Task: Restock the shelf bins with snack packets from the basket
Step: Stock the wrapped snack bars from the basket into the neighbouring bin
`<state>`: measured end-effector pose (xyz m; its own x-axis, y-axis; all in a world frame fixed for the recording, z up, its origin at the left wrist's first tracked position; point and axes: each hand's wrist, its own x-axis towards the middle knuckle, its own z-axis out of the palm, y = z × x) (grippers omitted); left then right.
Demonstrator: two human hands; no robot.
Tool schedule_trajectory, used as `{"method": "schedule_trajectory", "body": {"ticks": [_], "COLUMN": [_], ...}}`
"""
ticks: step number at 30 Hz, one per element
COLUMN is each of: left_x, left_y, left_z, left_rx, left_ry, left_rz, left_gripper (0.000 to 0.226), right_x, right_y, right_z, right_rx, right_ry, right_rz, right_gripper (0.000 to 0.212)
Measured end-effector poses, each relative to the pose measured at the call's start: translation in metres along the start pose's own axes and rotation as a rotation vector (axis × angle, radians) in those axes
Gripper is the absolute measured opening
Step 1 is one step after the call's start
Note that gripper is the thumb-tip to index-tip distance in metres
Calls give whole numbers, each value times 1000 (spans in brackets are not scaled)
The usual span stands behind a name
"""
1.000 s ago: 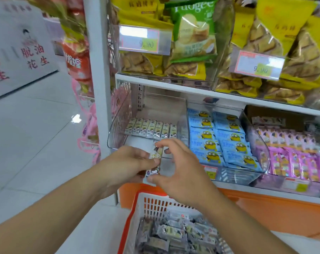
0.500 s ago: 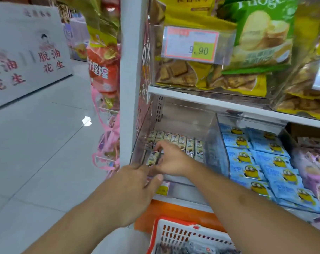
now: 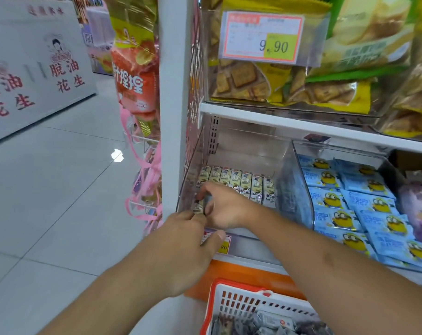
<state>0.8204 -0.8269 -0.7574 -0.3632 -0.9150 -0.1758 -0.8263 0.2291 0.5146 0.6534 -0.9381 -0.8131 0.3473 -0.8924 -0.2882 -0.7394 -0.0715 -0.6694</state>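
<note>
Far left there's a white sign board (image 3: 33, 68) with red lettering standing on the pale tiled floor (image 3: 60, 201), and just this side of the shelf post (image 3: 173, 105) a red snack bag (image 3: 135, 76) hangs over a tangle of pink ribbon (image 3: 147, 189). Now my left hand (image 3: 188, 247): it's at the front lip of the clear bin (image 3: 287, 197), fingers curled in toward a small packet (image 3: 198, 207), thumb stretched out over the price label (image 3: 219, 243) on the bin's front edge; I can't tell whether those fingertips actually pinch the packet or just touch it. My right hand (image 3: 223, 209) is inside the bin, down in its front left corner, fingers and thumb curled round that same packet, which stands nearly upright against the bin's left wall. Behind my knuckles a tidy row of packets (image 3: 241, 183) lines the back of the bin, shoulder to shoulder. Up above, yellow biscuit bags (image 3: 248, 83) sit behind a 9.90 price tag (image 3: 261, 37). To the right, the neighbouring bin holds blue packets (image 3: 350, 209) with yellow cartoon figures. Down at the bottom, the red and white basket (image 3: 229, 298) sits below my right forearm, more small packets heaped inside.
</note>
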Motion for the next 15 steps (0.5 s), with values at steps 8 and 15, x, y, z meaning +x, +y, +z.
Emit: {"method": "schedule_trajectory", "body": {"ticks": [8,15], "left_x": [0,0], "left_y": [2,-5], "left_z": [0,2], "left_rx": [-26,-35], "left_ry": [11,40], "left_rz": [31,62], "left_gripper": [52,51], "right_x": [6,-8], "right_y": [-2,-4], "right_z": [5,0], "right_rx": [-207,-54], "right_ry": [167,172], "right_rz": [-143,-130], "right_gripper": [60,49]}}
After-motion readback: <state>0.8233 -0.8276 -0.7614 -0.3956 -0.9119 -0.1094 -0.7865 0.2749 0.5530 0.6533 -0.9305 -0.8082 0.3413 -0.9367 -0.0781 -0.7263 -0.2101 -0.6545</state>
